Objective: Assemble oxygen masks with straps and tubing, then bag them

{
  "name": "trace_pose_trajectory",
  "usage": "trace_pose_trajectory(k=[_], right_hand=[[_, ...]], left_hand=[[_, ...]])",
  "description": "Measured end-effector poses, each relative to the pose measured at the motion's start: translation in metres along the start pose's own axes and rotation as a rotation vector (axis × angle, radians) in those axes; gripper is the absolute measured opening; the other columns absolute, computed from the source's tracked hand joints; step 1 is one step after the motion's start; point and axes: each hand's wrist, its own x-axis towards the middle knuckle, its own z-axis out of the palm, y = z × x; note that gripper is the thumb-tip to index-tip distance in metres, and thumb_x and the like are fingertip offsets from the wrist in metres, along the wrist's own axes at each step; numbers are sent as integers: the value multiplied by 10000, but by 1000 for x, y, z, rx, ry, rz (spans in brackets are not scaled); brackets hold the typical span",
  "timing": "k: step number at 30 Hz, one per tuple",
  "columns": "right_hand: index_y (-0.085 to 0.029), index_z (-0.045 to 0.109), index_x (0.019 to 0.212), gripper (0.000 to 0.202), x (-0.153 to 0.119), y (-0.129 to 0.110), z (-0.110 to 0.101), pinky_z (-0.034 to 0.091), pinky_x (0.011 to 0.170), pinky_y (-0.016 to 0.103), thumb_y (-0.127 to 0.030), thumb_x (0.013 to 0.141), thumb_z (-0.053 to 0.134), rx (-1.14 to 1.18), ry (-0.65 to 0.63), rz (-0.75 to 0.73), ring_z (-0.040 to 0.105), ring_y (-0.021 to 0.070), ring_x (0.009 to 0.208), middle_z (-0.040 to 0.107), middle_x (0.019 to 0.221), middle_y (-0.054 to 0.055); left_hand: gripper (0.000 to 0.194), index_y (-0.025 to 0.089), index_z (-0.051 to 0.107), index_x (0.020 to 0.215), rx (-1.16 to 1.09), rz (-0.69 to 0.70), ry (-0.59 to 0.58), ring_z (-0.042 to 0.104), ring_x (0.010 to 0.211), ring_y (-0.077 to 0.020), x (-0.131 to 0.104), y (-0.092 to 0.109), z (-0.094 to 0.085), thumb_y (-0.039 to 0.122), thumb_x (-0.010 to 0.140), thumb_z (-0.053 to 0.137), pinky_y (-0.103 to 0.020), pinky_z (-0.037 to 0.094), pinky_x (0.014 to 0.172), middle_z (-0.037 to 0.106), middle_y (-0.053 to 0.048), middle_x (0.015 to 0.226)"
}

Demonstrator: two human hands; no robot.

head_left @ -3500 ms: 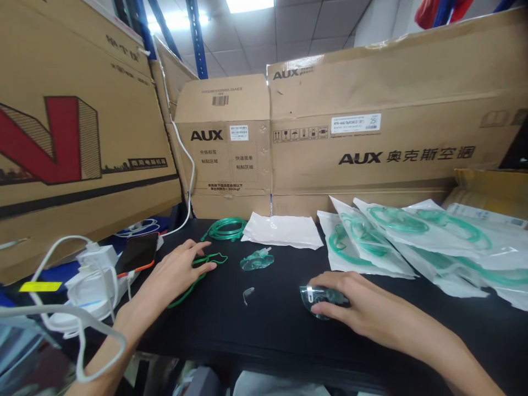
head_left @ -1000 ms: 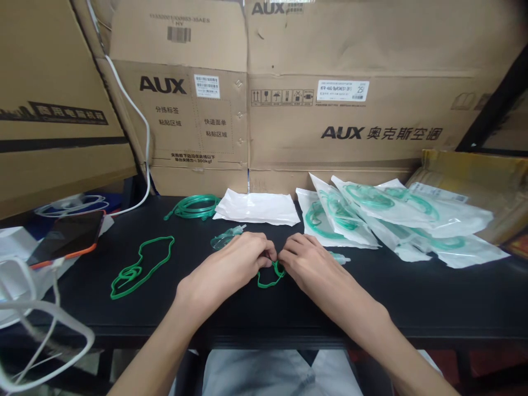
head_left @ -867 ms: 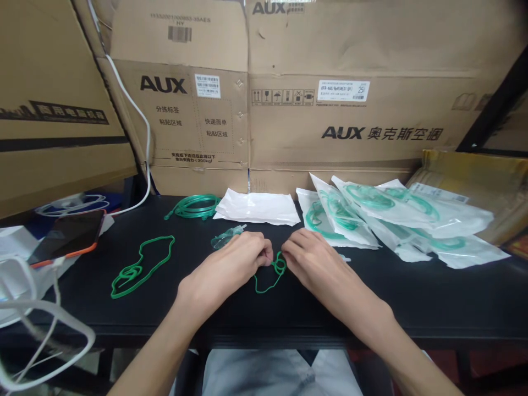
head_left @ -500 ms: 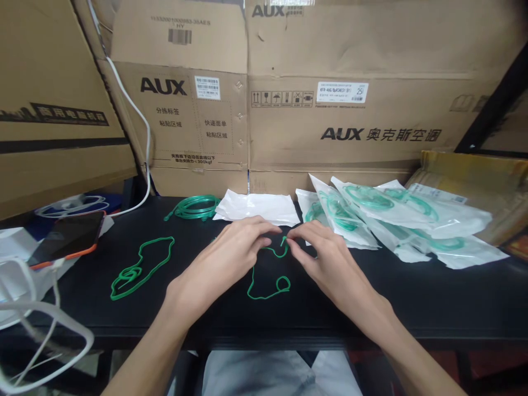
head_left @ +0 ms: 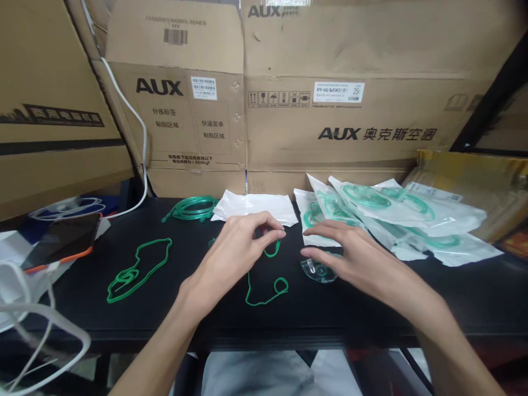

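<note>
Thumb and fingertips of my left hand (head_left: 243, 242) pinch a thin green elastic cord (head_left: 273, 254) over the middle of the black table. Part of the cord lies below, ending in a small curl. To the right, my right hand (head_left: 350, 247) is apart from the cord, its thumb and fingers spread with nothing between them. Under its thumb rests a clear plastic piece (head_left: 320, 269), partly covered by the hand. A second green cord (head_left: 140, 267) lies in a loop at the left.
Coiled green tubing (head_left: 193, 209) and a white packet (head_left: 256, 208) lie at the back. Several clear-and-white bags (head_left: 396, 212) of green tubing are piled at the right. A phone (head_left: 66, 239) and white cables (head_left: 53, 313) are at the left, cardboard boxes (head_left: 185, 132) behind.
My right hand has let go of the cord and moved right, its fingers opening. My left hand keeps the cord pinched. The clear plastic piece has come into view.
</note>
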Motion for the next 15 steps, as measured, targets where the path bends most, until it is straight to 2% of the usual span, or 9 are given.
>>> trace_pose_trajectory(k=[2, 4, 6, 8, 11, 13, 15], right_hand=[[-375, 694, 1280, 498, -8, 20, -7, 510, 975, 489, -668, 878, 658, -52, -112, 73, 631, 370, 1246, 667, 1394, 57], [-394, 703, 1267, 478, -14, 35, -12, 535, 934, 478, -663, 874, 662, -57, -201, 126, 685, 357, 1153, 729, 1276, 53], [-380, 722, 1240, 437, -14, 38, -16, 551, 901, 459, -636, 892, 654, -47, -213, 129, 718, 339, 1074, 767, 1164, 50], [-358, 725, 1245, 436, -10, 31, -21, 549, 910, 463, -623, 909, 640, -33, -115, 109, 708, 345, 1101, 769, 1178, 53], [-336, 723, 1240, 414, -2, 7, -24, 533, 946, 469, -592, 923, 648, 30, 137, 106, 686, 340, 1151, 759, 1238, 40], [-334, 735, 1198, 358, 2, -8, -23, 547, 909, 441, -549, 916, 684, 98, 254, 98, 712, 306, 1068, 772, 1205, 17], [-341, 735, 1185, 322, 4, -18, -18, 558, 866, 414, -509, 912, 707, 149, 308, 76, 724, 273, 985, 779, 1179, -6]], left_hand=[[114, 256, 737, 915, -3, -28, -12, 664, 769, -131, -1, 0, 1, 328, 972, 668, -233, 444, 726, 749, 71, 826], [100, 260, 735, 913, -27, -52, -19, 664, 756, -120, -2, 1, 3, 311, 967, 669, -222, 448, 724, 745, 80, 800], [84, 264, 737, 922, -52, -67, -25, 674, 765, -112, -2, 2, 3, 301, 961, 673, -210, 453, 736, 753, 85, 805], [84, 270, 749, 932, -50, -74, -30, 672, 763, -110, -2, 2, 3, 307, 956, 678, -206, 453, 736, 760, 87, 810], [119, 291, 779, 944, -7, -79, -37, 657, 761, -115, -1, 4, 3, 344, 959, 674, -211, 447, 731, 772, 88, 833], [141, 307, 791, 963, 13, -73, -43, 654, 773, -118, -1, 5, 3, 363, 968, 661, -216, 444, 733, 781, 90, 872], [148, 311, 791, 970, 15, -54, -53, 654, 774, -116, -1, 6, 3, 368, 974, 655, -216, 441, 732, 782, 93, 890]])
